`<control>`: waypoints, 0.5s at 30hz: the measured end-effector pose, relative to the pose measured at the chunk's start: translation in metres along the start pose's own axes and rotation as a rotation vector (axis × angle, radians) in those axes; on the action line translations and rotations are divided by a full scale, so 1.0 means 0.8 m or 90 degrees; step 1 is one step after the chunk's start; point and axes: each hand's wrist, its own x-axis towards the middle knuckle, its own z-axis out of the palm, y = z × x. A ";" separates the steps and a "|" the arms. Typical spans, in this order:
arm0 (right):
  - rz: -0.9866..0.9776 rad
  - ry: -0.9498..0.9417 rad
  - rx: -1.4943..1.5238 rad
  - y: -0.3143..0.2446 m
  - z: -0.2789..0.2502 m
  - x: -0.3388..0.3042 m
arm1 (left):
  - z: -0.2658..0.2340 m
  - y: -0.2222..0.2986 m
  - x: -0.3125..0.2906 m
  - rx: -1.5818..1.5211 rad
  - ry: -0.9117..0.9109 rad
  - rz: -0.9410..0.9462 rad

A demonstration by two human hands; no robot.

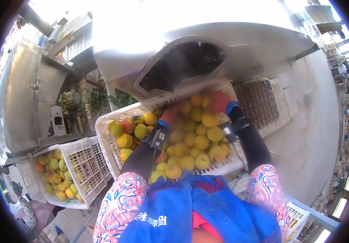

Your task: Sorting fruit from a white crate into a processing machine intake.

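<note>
A white plastic crate (104, 128) full of yellow-green peaches (202, 161), some blushed red, stands tilted in front of me. My left hand (173, 113) is down among the peaches near the crate's middle. Toward its far right corner, my right hand (219, 101) touches the fruit by the rim. Both hands look reddish and smeared, with blue bands at the wrists. Their fingers are hidden or blurred, so I cannot make out whether either grips a peach.
Beyond the crate is a pale metal machine with a dark opening (182, 67). A second white crate of peaches (89, 172) stands at the left, near another person (34, 214). An empty brown mesh crate (257, 103) sits at the right. Leafy greenery (85, 99) lies behind.
</note>
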 end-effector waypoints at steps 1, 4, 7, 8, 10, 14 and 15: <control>-0.037 -0.002 0.037 0.004 0.000 -0.002 | -0.004 0.002 -0.009 -0.035 0.001 0.008; -0.109 0.003 0.202 0.018 0.009 0.018 | -0.003 -0.012 -0.008 0.216 -0.017 0.124; -0.204 -0.022 0.363 -0.021 0.015 0.016 | 0.002 -0.038 0.017 0.340 -0.080 0.080; -0.218 0.049 0.328 -0.040 0.015 0.005 | 0.002 -0.044 0.016 0.411 -0.067 0.113; -0.243 0.196 0.256 -0.074 0.010 -0.028 | 0.003 -0.042 0.017 0.439 -0.039 0.041; -0.203 0.240 0.450 -0.101 -0.006 -0.079 | -0.008 0.038 -0.026 0.149 -0.017 -0.076; -0.218 0.279 0.443 -0.113 -0.012 -0.089 | -0.016 0.051 -0.046 -0.083 -0.010 -0.051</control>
